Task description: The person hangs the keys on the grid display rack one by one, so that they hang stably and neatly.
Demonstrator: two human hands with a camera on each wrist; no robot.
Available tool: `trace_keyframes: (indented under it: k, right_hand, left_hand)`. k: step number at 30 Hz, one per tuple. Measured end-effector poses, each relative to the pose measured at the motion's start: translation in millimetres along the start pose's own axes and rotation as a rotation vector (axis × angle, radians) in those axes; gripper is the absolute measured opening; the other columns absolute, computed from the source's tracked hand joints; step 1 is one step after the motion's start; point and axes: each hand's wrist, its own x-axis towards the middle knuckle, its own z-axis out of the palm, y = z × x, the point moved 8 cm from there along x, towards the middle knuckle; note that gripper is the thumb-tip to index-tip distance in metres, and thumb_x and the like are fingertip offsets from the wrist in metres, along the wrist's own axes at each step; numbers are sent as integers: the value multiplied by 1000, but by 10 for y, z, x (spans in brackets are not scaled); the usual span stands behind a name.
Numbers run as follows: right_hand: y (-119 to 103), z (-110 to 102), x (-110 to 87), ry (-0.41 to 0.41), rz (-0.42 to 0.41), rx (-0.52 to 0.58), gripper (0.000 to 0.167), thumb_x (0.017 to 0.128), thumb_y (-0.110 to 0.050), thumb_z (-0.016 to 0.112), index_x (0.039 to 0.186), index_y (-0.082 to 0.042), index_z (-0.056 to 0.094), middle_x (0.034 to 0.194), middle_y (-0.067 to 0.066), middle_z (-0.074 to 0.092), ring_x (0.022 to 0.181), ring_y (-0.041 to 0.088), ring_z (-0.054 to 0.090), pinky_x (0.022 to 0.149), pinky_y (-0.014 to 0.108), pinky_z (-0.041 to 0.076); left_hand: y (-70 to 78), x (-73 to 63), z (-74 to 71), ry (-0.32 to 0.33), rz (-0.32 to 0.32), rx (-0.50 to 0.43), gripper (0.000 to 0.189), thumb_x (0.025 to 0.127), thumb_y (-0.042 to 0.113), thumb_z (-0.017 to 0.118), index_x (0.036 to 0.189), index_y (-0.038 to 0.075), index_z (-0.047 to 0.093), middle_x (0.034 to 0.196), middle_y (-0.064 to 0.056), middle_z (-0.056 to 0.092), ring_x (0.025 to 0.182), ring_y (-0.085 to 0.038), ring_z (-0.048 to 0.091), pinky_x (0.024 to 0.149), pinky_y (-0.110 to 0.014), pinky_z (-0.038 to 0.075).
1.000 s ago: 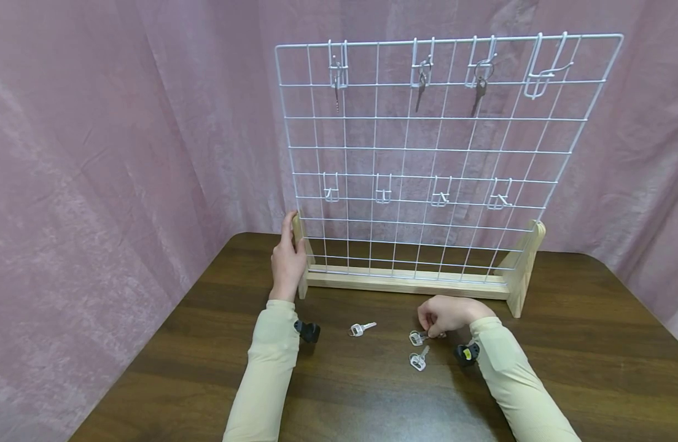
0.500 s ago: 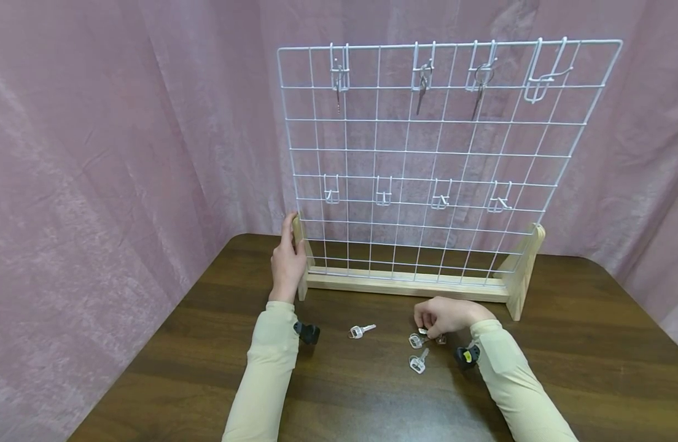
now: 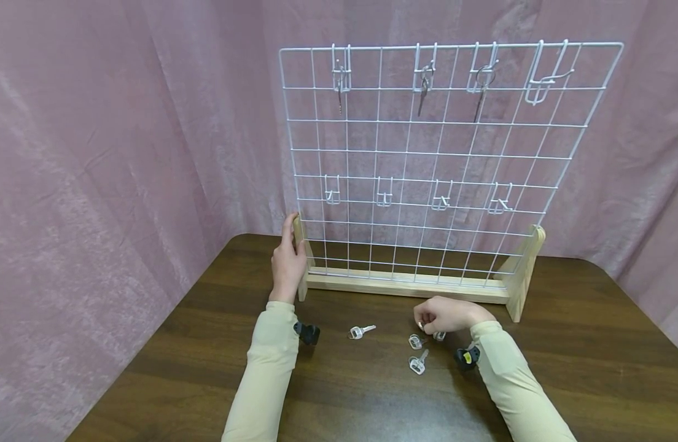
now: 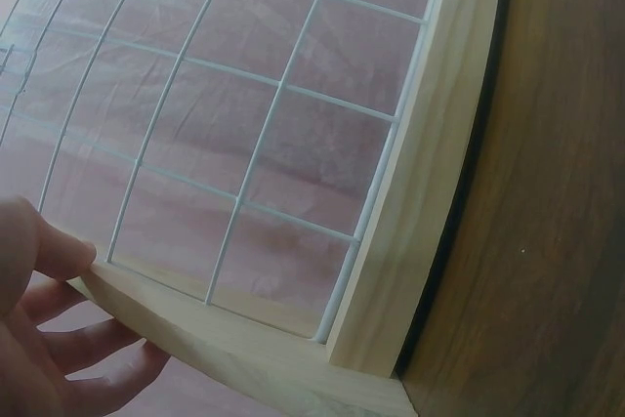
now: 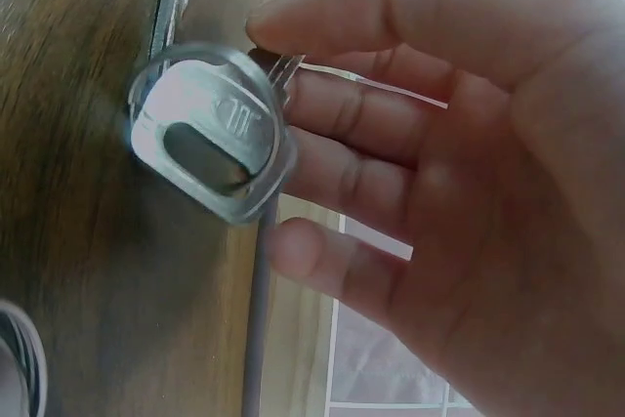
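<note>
My left hand [image 3: 287, 267] grips the left wooden side piece [image 3: 301, 270] of a stand. In the left wrist view its thumb lies on one side of the wood [image 4: 225, 339], the fingers on the other. Low over the table, my right hand [image 3: 449, 314] pinches a key [image 5: 161, 109] by its blade between thumb and fingers; the key's head and ring stick out. Near that hand lie two keys, one [image 3: 416, 342] close to the fingertips and another [image 3: 418, 362] nearer the front. A third key [image 3: 362, 332] rests between the hands.
The stand holds up a white wire grid [image 3: 405, 153]. Three keys, including a middle one [image 3: 424, 86], hang from upper hooks; the upper right hook [image 3: 543, 80] bears none. Smaller hooks, such as one [image 3: 441, 202], line a lower row. A pink curtain [image 3: 151, 153] hangs behind the brown table [image 3: 339, 393].
My right hand has shifted slightly left, and the pinched key has turned in its fingers so more of its head shows. My left hand has stayed on the stand.
</note>
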Motion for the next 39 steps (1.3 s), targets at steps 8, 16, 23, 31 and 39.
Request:
trace_keyframes:
  k: [8, 16, 23, 31, 39]
  right_hand:
    - [51, -34, 1, 30, 25, 46, 11, 78, 0, 63, 88, -6, 61, 73, -2, 59, 66, -2, 48, 60, 18, 43]
    - [78, -41, -84, -19, 109, 119, 42, 71, -1, 75, 110, -4, 59, 96, 7, 58, 90, 16, 52, 77, 28, 44]
    - [238, -20, -233, -54, 260, 156, 44, 66, 6, 77, 101, -6, 53, 88, 8, 51, 78, 14, 46, 66, 22, 39]
    - [310, -25, -219, -58, 255, 108, 23, 71, 2, 76, 79, -5, 56, 75, -1, 51, 69, 8, 44, 62, 19, 36]
    - [226, 2, -180, -56, 137, 142, 33, 67, 10, 69, 91, -7, 54, 77, 5, 52, 68, 6, 45, 61, 19, 37]
  left_hand:
    - [35, 10, -6, 0, 9, -5, 63, 97, 7, 51, 145, 42, 30, 130, -18, 63, 75, -38, 70, 62, -48, 54]
    - [27, 10, -3, -10, 0, -4, 62, 97, 8, 50, 145, 41, 31, 130, -18, 63, 74, -37, 70, 62, -48, 54]
    - [21, 7, -19, 0, -6, -3, 62, 96, 7, 52, 145, 40, 32, 130, -17, 63, 79, -39, 70, 66, -50, 54]
    - [36, 8, -16, -7, 0, -1, 62, 97, 7, 51, 146, 40, 31, 129, -17, 63, 74, -37, 70, 62, -48, 53]
    - [31, -11, -5, -5, 3, 4, 61, 97, 8, 51, 146, 39, 31, 127, -17, 64, 70, -36, 68, 60, -46, 52]
